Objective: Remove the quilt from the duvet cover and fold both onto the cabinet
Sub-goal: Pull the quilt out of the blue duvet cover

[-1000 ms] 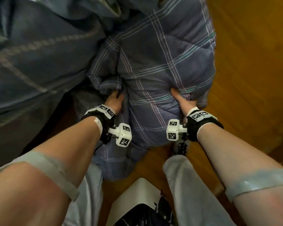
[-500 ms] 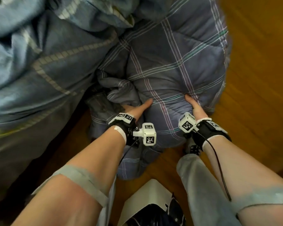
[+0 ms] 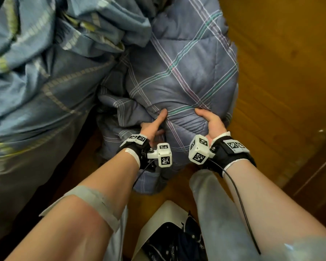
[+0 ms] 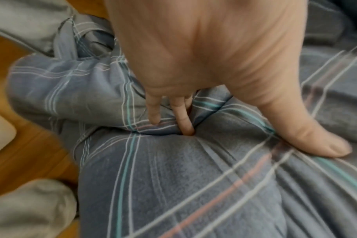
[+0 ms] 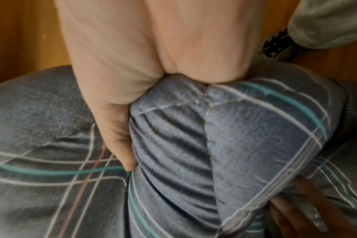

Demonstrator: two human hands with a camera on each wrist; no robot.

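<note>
The blue-grey plaid quilt (image 3: 177,63) hangs as a thick bundle over the wooden floor. Its lower end is folded under. My left hand (image 3: 154,125) grips a fold at its lower middle. In the left wrist view the left hand (image 4: 261,138) has its thumb pressed on top and its fingers (image 4: 183,119) tucked into a crease of the quilt (image 4: 194,185). Close by on the right, my right hand (image 3: 211,121) clutches a thick fold. The right wrist view shows the right hand (image 5: 210,185) with its thumb on top of the quilt (image 5: 173,145). The blue striped duvet cover (image 3: 45,72) lies crumpled at the left.
Wooden floor (image 3: 280,72) stretches to the right of the quilt. Dark wooden furniture (image 3: 320,176) stands at the lower right. Grey fabric (image 3: 26,176) hangs at the left under the cover. A white object (image 3: 164,219) sits between my trouser legs (image 3: 215,213).
My left hand has left the quilt's left fold and moved right to grip beside the right hand, its thumb now on top. The right hand has kept its hold.
</note>
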